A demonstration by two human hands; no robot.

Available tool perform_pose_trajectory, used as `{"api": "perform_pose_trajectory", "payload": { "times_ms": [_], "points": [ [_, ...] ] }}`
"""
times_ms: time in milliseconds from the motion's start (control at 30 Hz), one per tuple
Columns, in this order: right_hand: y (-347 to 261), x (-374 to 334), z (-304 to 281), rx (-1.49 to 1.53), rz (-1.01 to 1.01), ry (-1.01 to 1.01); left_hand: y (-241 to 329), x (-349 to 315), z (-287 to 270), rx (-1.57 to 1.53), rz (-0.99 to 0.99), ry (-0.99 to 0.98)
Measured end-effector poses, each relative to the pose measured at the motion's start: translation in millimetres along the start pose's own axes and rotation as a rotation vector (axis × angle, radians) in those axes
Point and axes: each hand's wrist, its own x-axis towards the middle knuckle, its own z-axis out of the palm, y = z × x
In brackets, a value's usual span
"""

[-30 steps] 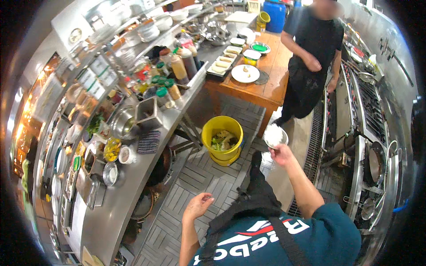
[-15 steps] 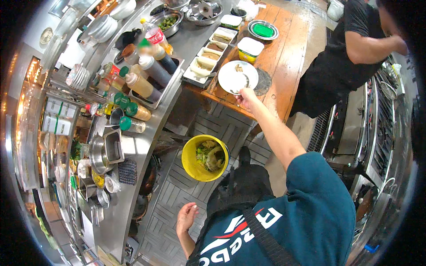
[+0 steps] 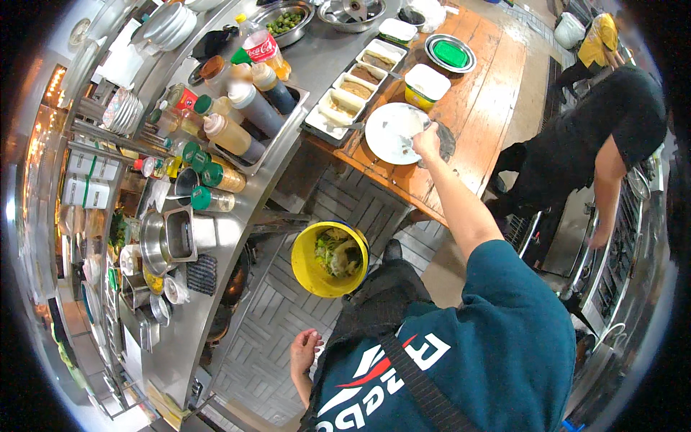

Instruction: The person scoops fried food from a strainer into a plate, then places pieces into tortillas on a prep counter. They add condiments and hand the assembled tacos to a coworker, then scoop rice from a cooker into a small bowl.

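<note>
A white round plate [image 3: 385, 138] lies near the front edge of the wooden table. My right hand [image 3: 426, 142] reaches over its right rim, fingers closed together. Whatever they hold, if anything, is hidden; a greyish smear or small scrap shows on the plate beside them. Partly under my hand and the plate is a dark round mat [image 3: 447, 144]. Low by my body hangs my left hand [image 3: 305, 351], its fingers loosely bent and nothing in them. On the floor between the counter and my foot stands a yellow bucket [image 3: 306, 270] with green leafy scraps inside.
A tray of white food containers [image 3: 344, 104], a yellow-and-white tub [image 3: 426, 86] and a metal dish with a green lid [image 3: 450, 54] stand behind the plate. Squeeze bottles [image 3: 234, 137] line the steel counter at left. A co-worker in black [image 3: 583, 133] bends at the right.
My right hand has moved from the plate's lower rim to its right side, and pale scraps there no longer show. The co-worker now bends lower, and another person in yellow is visible.
</note>
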Motion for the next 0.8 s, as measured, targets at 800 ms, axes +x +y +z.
{"api": "perform_pose_trajectory", "payload": {
  "times_ms": [800],
  "points": [
    [-6,-35,-14,-0.458,-0.498,-0.207,-13,20,12,0.120,-0.001,-0.014]
  ]
}}
